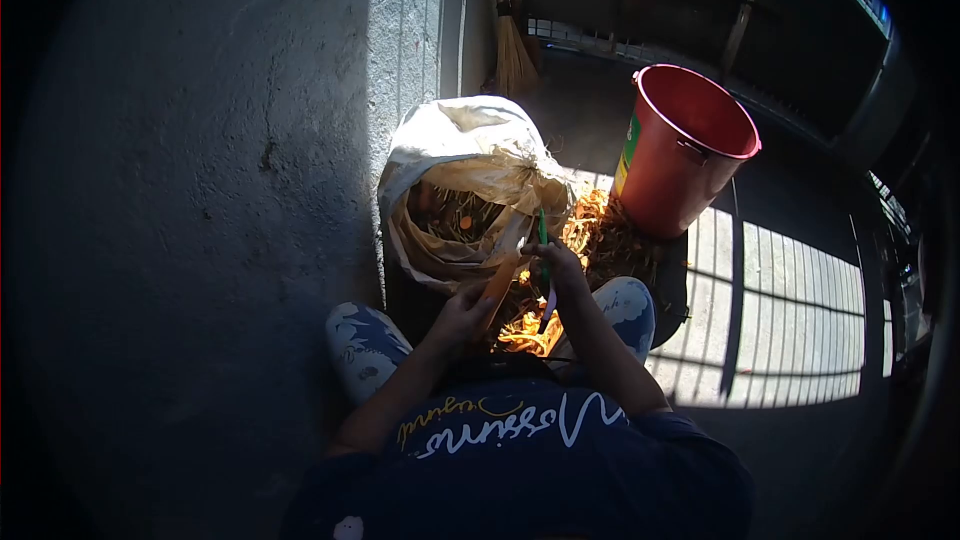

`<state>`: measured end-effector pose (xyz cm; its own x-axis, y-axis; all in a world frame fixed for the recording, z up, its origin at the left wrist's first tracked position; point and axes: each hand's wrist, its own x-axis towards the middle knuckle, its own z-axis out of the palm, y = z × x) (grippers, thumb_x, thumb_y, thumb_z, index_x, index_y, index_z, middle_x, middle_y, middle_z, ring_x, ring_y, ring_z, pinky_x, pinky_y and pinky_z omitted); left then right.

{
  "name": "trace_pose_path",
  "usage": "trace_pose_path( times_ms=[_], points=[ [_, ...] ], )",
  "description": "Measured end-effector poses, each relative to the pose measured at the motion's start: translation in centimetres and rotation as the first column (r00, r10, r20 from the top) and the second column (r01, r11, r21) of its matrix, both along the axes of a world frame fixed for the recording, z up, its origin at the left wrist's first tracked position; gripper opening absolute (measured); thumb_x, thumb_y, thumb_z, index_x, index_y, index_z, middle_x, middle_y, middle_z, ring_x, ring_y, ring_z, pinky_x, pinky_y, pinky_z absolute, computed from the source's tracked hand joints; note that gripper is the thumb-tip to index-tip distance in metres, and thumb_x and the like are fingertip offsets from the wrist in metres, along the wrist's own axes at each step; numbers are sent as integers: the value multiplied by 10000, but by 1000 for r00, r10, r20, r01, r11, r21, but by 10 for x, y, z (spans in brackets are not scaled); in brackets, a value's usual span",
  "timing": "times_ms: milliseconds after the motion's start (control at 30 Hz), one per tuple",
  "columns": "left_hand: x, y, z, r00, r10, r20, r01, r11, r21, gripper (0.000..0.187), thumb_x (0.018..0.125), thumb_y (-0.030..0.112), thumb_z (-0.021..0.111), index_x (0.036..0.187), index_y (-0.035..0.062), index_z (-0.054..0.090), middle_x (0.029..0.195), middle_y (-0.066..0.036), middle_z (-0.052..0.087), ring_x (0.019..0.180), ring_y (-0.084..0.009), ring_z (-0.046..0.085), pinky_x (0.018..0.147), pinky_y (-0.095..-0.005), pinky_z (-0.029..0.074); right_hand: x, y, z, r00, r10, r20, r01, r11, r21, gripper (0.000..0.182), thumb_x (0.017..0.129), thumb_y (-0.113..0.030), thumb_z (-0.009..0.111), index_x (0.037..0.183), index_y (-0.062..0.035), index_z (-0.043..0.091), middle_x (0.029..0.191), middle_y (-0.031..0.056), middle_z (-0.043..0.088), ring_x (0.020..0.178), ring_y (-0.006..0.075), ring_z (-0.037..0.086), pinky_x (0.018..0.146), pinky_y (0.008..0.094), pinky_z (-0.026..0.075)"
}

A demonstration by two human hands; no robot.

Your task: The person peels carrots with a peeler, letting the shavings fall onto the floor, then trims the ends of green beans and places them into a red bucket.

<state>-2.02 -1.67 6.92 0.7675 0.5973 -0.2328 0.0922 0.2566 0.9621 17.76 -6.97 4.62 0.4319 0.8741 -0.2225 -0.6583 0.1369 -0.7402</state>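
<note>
Head view: both forearms reach forward from the lap, between the spread knees, and angle inward so that the hands come close together without a visible touch. The left hand (462, 318) is lower and nearer the body, its back turned partly up; the right hand (562, 268) sits a little higher and farther forward, fingers bent toward the left.

Counted, there is one long orange carrot (497, 288) in the grip, one thin tool (544, 230), one pale sack (460, 135), one red bucket (665, 170) and one broom (512, 58) by the wall (250, 140). The orange peelings (535, 325) are too many to count, as are the stalks (470, 210) inside the sack, where one round orange piece (465, 223) shows.

The left hand is closed narrowly around the lower part of the carrot, which tilts up and away toward the sack's open mouth. The right hand is closed on the tool, green above the fingers and pale purple below; its exact finger spacing I cannot tell. Peelings lie beneath the hands and between sack and bucket.
</note>
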Motion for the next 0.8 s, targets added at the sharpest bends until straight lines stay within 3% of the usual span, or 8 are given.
trace_pose_path(
  times_ms=[233,333,433,500,533,600,700,800],
  points=[
    [19,-3,-12,993,-72,-98,52,980,-194,410,890,278,486,1193,5,440,1010,-109,530,831,-165,526,704,-274,435,-8,-14,23,974,153,167,-147,988,-47,542,750,-72,566,1215,64,324,875,143,595,806,194,594,720,278,480],
    [21,4,-2,991,69,-114,-109,916,-385,375,897,330,449,1171,74,463,992,-126,519,778,-203,530,641,-306,457,12,-20,66,889,-195,415,148,979,143,523,766,-18,549,1227,49,310,861,129,595,764,166,581,682,263,470],
    [8,23,-1,982,113,-149,-161,917,-366,326,908,275,423,1142,51,465,1022,-71,523,808,-173,516,666,-347,471,65,-25,126,300,-714,633,491,684,539,497,776,49,516,1231,19,318,816,97,589,705,116,552,630,219,434],
    [-1,38,-18,970,143,-198,-204,920,-335,279,912,248,409,1108,62,481,1028,-66,529,797,-171,526,658,-330,469,121,-29,159,-166,-700,695,665,441,603,488,773,0,540,1216,17,335,835,84,597,740,117,576,653,221,457],
    [-6,44,-24,965,162,-207,-222,926,-304,272,911,244,411,1097,61,486,1004,-64,540,782,-170,533,657,-329,471,145,-25,176,-171,-778,604,615,395,683,447,788,-57,535,1189,24,356,880,114,597,776,177,598,703,254,475],
    [-10,60,-38,960,187,-210,-242,931,-274,264,910,240,413,1087,60,491,980,-63,551,766,-170,539,655,-329,472,222,-11,191,-614,-515,598,591,202,781,396,803,-86,516,1161,11,378,915,145,592,781,250,607,711,308,492],
    [-9,80,-56,964,190,-185,-237,932,-275,284,888,251,458,1064,35,513,904,-64,568,728,-170,537,612,-321,486,335,5,173,-639,-407,653,599,270,754,375,811,-132,491,1147,-3,387,898,204,588,814,351,593,709,392,485],
    [11,118,-68,952,253,-170,-283,941,-187,224,897,200,433,1047,55,514,873,-57,578,726,-175,569,645,-337,478,374,21,142,-425,-159,891,812,368,453,369,793,-132,499,1121,9,407,776,202,587,708,352,586,603,414,462]
  ],
)
